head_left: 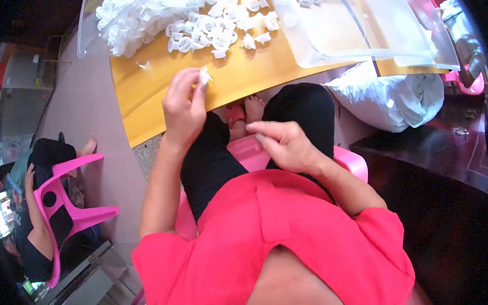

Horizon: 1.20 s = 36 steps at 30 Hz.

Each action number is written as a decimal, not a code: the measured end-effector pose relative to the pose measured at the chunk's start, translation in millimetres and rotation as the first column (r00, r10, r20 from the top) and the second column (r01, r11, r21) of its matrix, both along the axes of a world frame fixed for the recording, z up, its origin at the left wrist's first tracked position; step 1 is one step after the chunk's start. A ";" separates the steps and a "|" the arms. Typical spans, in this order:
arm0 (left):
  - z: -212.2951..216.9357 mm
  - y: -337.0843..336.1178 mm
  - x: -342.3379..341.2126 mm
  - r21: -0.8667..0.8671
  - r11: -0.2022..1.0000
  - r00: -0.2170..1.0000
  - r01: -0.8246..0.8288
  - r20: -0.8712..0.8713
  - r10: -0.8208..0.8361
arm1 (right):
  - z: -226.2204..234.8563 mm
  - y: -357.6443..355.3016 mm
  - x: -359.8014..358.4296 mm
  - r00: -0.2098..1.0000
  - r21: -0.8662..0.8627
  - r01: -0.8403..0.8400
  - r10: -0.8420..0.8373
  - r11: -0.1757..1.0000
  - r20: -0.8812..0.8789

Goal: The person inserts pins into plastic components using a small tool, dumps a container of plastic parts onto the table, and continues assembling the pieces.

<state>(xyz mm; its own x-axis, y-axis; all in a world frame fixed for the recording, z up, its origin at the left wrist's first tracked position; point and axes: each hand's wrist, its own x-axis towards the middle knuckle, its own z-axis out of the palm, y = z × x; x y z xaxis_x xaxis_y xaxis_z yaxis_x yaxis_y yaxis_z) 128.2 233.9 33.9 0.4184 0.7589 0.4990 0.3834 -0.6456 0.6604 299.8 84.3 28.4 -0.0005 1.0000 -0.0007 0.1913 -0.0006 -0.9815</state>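
Observation:
My left hand [183,109] is raised over the near edge of the yellow table [142,97]. Its thumb and fingertips pinch a small white plastic piece [204,76], slightly blurred. Above my lap, my right hand [289,144] is closed, thumb against the curled fingers; whatever may be between them is too small to make out. Beyond my left hand, loose white plastic pieces [218,35] with round rims lie scattered on the table. More of the same sit heaped in a clear plastic bin [91,28] at the far left.
To the right, another clear bin [338,48] overhangs the table edge, with a few white pieces inside. Below it a stuffed white sack [390,98] stands near a dark glossy surface [431,142]. At left, another person sits on a pink chair [57,212].

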 end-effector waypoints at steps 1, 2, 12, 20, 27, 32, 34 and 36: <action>3.1 -17.7 -1.4 -0.049 0.998 0.999 0.040 0.013 -0.039 | 4.3 1.4 3.2 0.993 -0.097 0.004 -0.015 0.995 -0.117; 5.5 -32.5 -2.0 0.023 0.994 0.994 0.108 0.014 -0.108 | 9.7 4.4 4.6 0.970 -0.158 0.010 -0.047 0.987 -0.239; 12.1 -103.4 6.8 -0.316 0.867 0.872 0.386 0.431 -0.232 | 35.8 1.6 5.1 0.843 -0.305 -0.135 -0.052 0.943 -0.535; 5.9 -127.8 10.5 -0.670 0.683 0.843 0.291 0.517 0.148 | 27.6 -4.7 -15.0 0.916 -0.215 0.000 -0.086 0.977 -0.392; -0.4 -110.7 -18.4 -0.720 0.594 0.782 0.360 0.580 0.229 | 36.4 -4.4 -16.4 0.909 -0.252 -0.151 0.034 0.956 -0.416; 5.4 -107.8 -27.0 -0.770 0.497 0.774 0.400 0.574 0.267 | 31.9 -11.3 -30.6 0.994 -0.042 0.002 -0.006 0.999 -0.105; 7.3 -105.2 -30.2 -0.826 0.415 0.798 0.382 0.521 0.303 | 23.7 -7.2 -32.3 0.998 0.098 0.015 -0.020 0.995 0.056; 9.8 -108.2 -30.5 -0.817 0.412 0.804 0.405 0.532 0.265 | 21.0 -3.6 -35.1 0.975 0.239 0.005 -0.058 0.971 0.213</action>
